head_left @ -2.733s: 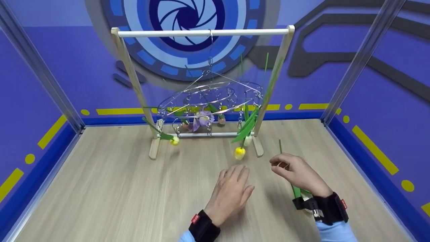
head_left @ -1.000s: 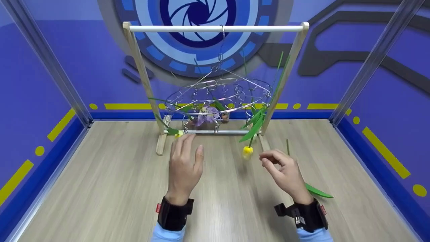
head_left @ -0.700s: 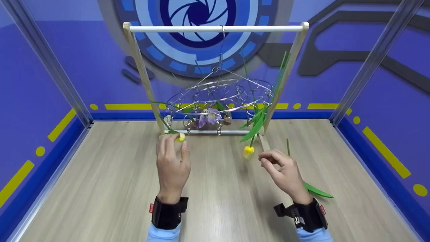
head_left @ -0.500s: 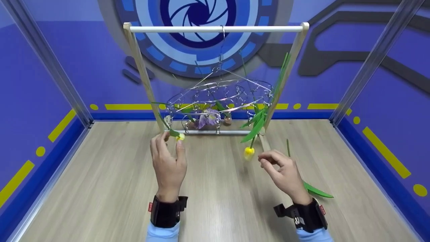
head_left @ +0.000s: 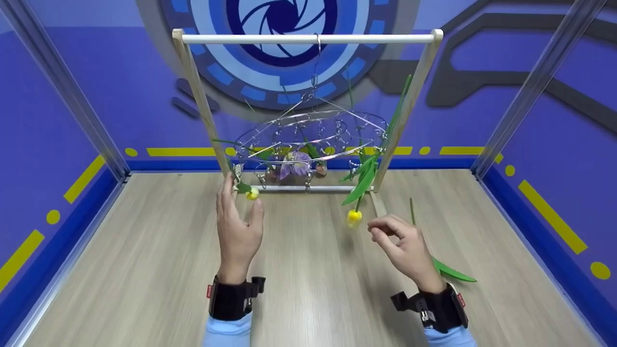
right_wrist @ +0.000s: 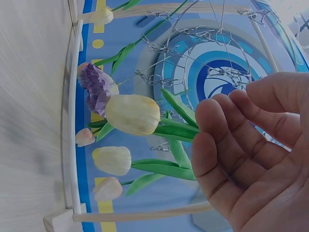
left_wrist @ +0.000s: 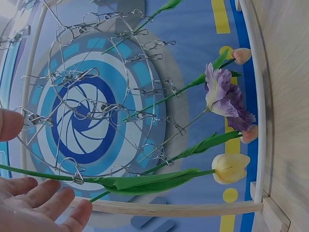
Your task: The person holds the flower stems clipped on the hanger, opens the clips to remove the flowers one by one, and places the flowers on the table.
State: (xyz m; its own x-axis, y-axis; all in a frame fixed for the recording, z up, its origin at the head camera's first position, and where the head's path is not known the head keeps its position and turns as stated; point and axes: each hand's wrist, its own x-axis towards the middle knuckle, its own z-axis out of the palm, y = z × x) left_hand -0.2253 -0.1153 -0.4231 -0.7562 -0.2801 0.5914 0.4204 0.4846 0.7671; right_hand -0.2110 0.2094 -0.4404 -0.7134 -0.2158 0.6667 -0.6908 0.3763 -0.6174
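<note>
The left hand (head_left: 237, 226), fingers straight and loose, hovers beside a waxy yellow tulip (head_left: 252, 193) clipped to the round wire hanger (head_left: 308, 137) near the table's far edge. The right hand (head_left: 405, 250) pinches a thin green stem (head_left: 412, 212), its flower hidden under the wrist

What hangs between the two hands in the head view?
Between the left hand and right hand, a yellow tulip hangs head-down from the wire clip hanger; below it, bare wooden floor.

Right hand (head_left: 402, 246) pinches a green stem (head_left: 412, 212); left hand (head_left: 236, 226) open beside yellow tulip (head_left: 252, 193).
</note>
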